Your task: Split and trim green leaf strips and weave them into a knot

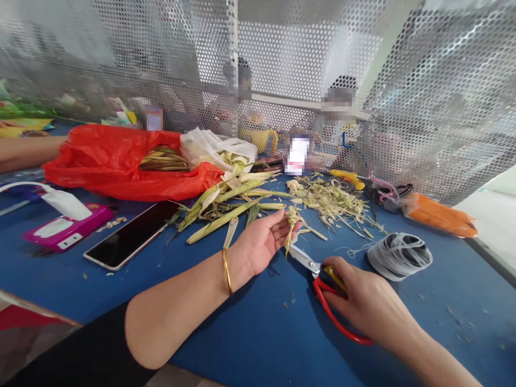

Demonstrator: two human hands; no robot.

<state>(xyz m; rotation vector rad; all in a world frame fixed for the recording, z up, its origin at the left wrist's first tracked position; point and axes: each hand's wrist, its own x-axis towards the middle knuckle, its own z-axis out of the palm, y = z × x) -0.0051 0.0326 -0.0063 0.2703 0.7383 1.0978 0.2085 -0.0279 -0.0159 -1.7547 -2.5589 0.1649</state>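
Note:
My left hand (262,239), palm up with a gold bangle at the wrist, grips a small knotted piece of corn husk (291,223) between thumb and curled fingers. My right hand (363,295) is wrapped around red-handled scissors (328,298), whose silver blades point at the lower end of the knotted piece. The blade tips are close to it; whether they touch is not clear. Beyond my left hand lie long pale-green corn husks (226,215). A heap of thin husk trimmings (332,199) spreads behind the knotted piece.
A spool of grey string (399,258) stands at right, near an orange packet (441,215). At left are a black phone (131,236), a magenta power strip (68,228) and a red plastic bag (116,161) of husks. Perforated metal screening (290,59) closes the back; people sit behind it.

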